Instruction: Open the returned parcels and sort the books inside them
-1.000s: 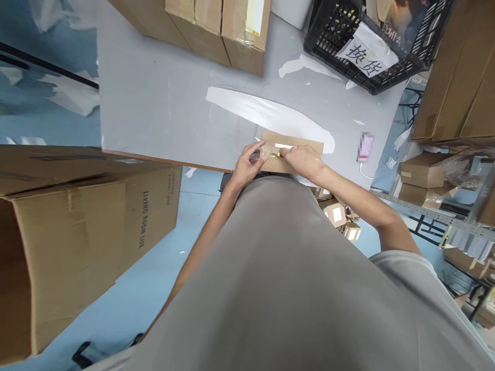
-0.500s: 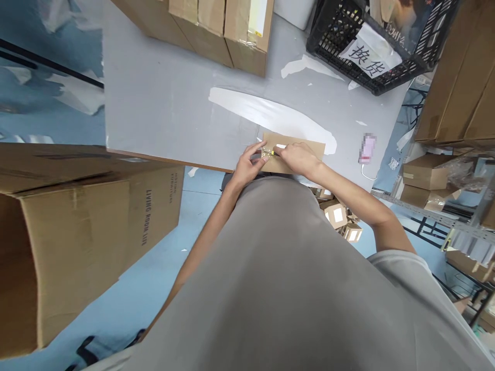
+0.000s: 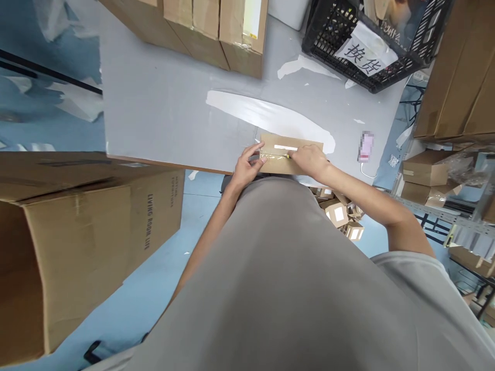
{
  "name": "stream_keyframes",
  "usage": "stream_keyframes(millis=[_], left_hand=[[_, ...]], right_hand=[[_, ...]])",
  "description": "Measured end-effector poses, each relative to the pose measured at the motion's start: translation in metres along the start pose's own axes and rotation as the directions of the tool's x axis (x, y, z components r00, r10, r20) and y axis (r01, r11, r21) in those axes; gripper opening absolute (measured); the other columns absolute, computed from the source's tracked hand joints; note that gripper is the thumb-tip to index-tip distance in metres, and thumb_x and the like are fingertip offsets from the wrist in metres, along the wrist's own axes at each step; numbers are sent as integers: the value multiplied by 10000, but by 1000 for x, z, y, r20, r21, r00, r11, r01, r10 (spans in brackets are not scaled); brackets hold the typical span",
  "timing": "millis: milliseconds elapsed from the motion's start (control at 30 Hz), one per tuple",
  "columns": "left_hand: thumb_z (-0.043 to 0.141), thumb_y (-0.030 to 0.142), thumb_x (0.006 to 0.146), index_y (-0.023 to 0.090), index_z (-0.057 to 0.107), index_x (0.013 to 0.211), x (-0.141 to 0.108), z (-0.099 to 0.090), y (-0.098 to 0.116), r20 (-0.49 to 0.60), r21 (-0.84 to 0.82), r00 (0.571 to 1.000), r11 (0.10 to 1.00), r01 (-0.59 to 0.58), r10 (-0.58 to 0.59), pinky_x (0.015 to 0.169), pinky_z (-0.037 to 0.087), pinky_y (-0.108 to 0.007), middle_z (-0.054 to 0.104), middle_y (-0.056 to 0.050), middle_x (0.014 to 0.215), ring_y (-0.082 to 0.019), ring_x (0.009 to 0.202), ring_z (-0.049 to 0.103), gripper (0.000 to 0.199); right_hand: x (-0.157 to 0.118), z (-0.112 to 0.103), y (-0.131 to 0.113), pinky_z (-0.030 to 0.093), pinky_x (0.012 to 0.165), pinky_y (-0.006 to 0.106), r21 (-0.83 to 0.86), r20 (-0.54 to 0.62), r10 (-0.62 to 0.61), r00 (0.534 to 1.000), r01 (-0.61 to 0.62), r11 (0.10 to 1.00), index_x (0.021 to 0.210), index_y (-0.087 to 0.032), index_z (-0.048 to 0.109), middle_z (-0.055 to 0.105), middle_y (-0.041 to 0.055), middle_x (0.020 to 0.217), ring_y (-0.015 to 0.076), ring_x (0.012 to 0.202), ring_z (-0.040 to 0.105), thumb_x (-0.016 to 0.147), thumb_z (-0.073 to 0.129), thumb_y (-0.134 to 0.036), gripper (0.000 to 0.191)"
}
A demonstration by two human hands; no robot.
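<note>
A flat cardboard box (image 3: 279,166) with a white label and clear tape along its middle lies at the table's near edge. My left hand (image 3: 246,166) grips the box's left end, thumb and fingers set apart on its edge. My right hand (image 3: 310,161) is closed around a small yellow box cutter (image 3: 287,155), mostly hidden by the fingers. Its tip is at the taped seam, right of the box's middle. My right hand also covers part of the box's right side.
Beyond the box, a white bare patch marks the grey table (image 3: 162,113). Taped cartons (image 3: 240,56) and a black crate (image 3: 348,56) stand at the back. A blurred pink device (image 3: 365,147) with a cable lies right. A large open carton (image 3: 96,247) stands left.
My right hand has slid right along the taped seam with the box cutter, uncovering more tape and the white label. My left hand has stayed at the box's left end.
</note>
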State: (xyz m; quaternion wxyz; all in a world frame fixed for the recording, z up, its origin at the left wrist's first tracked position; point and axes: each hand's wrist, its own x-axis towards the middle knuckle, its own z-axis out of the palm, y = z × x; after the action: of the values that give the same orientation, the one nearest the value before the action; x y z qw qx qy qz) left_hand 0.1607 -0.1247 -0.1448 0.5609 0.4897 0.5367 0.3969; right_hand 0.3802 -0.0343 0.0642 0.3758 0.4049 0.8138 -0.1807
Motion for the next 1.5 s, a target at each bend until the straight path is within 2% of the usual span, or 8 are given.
stream_keyframes(millis=[200, 367, 567, 733, 967, 1233, 1367, 1500], left_hand=[[782, 792, 978, 282, 695, 1610, 2, 0, -2, -5, -12, 1000, 1000, 22, -22, 1090, 688, -453, 632, -175, 1658, -316, 1377, 705, 817], [807, 613, 998, 311, 713, 1582, 7, -4, -1, -3, 0, 999, 999, 47, -47, 1112, 678, -470, 634, -139, 1700, -314, 1378, 707, 664], [753, 556, 1041, 301, 714, 1558, 10, -35, 11, -87, 115, 996, 993, 35, -25, 1187, 628, -507, 686, -123, 1644, -312, 1368, 719, 577], [829, 659, 999, 261, 708, 1504, 15, -62, 18, -210, 268, 973, 963, -35, 94, 1348, 481, -522, 705, -140, 1565, -333, 1466, 657, 655], [746, 731, 1037, 227, 680, 1508, 13, -58, 6, -255, 290, 954, 954, -79, 157, 1363, 453, -521, 703, -172, 1516, -330, 1487, 646, 693], [699, 750, 1056, 230, 687, 1518, 10, -59, 5, -279, 293, 946, 953, -77, 163, 1376, 452, -534, 701, -182, 1557, -339, 1531, 639, 696], [671, 780, 1059, 229, 679, 1541, 15, -83, -4, -316, 290, 938, 956, -49, 144, 1359, 483, -516, 692, -186, 1597, -324, 1543, 653, 732], [678, 809, 1034, 212, 694, 1531, 19, -112, -13, -333, 292, 937, 956, -3, 104, 1326, 522, -523, 705, -200, 1574, -328, 1498, 686, 777]], right_hand=[[-47, 35, 55, 537, 944, 435, 1, 74, 195, 978, -195, 981, 1501, -113, 738, 845, 307, 1232, 390, 1203, 823, 1174, 515, -224, 410], [-50, 55, 75, 538, 940, 416, 63, 42, 152, 987, -155, 986, 1553, -149, 680, 801, 266, 1433, 358, 1202, 813, 1237, 433, -364, 455], [-34, 63, 53, 566, 944, 394, 177, -70, 52, 996, -39, 984, 1504, -203, 691, 777, 178, 1518, 330, 1243, 804, 1249, 433, -383, 405], [-14, 45, 21, 592, 968, 405, 191, -109, -9, 994, 29, 981, 1483, -205, 717, 802, 172, 1466, 328, 1231, 810, 1237, 422, -328, 404], [-22, 36, 17, 592, 973, 428, 147, -13, 79, 997, -76, 986, 1404, -172, 804, 871, 232, 1238, 367, 1239, 827, 1179, 470, -240, 409], [-54, 67, 45, 557, 963, 420, 223, 8, 222, 975, -218, 950, 1368, -182, 837, 870, 251, 1240, 366, 1215, 830, 1148, 531, -208, 378], [-56, 107, 67, 553, 871, 353, 566, -69, 415, 907, -307, 765, 1224, -188, 844, 888, 150, 1058, 331, 1049, 835, 1124, 698, -470, 333], [-17, 134, 50, 511, 664, 259, 953, 23, 545, 838, -184, 243, 860, -183, 738, 791, 42, 764, 194, 655, 732, 1034, 798, -570, 429]])
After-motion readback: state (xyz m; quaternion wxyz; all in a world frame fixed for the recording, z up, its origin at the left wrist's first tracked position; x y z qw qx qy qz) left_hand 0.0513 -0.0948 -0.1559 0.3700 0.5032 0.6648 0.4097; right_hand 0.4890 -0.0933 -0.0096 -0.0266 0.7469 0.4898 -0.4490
